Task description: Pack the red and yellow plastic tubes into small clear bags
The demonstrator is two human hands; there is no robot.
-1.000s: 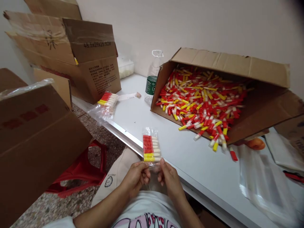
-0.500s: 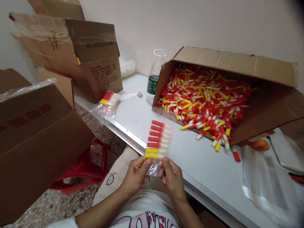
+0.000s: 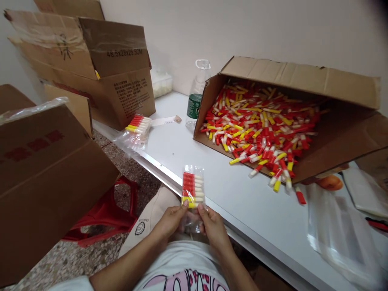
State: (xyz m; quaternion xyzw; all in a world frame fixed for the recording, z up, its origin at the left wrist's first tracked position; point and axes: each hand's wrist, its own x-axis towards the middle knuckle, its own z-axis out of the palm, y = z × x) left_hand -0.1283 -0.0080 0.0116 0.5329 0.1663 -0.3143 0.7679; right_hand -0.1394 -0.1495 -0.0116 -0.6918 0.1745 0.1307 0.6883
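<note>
A clear plastic bag (image 3: 193,184) holds a stacked row of small tubes, red and white above, yellow and white at the bottom. My left hand (image 3: 171,220) pinches its lower left side, and my right hand (image 3: 212,226) pinches the lower right side. The bag's loose clear end hangs between my hands. Behind it, loose red, yellow and white tubes (image 3: 260,121) spill from an open cardboard box (image 3: 297,76) lying on its side. Another filled bag (image 3: 138,129) rests at the table's left edge.
On the white table (image 3: 169,145) stand a plastic bottle (image 3: 194,105) and a large carton (image 3: 133,81). Clear empty bags (image 3: 336,230) lie at the right. Another carton (image 3: 45,169) and a red stool (image 3: 106,214) are at the left.
The bag in my hands has come lower and closer to my body. Its tubes now lie closer together, and more of the loose end hangs below my fingers.
</note>
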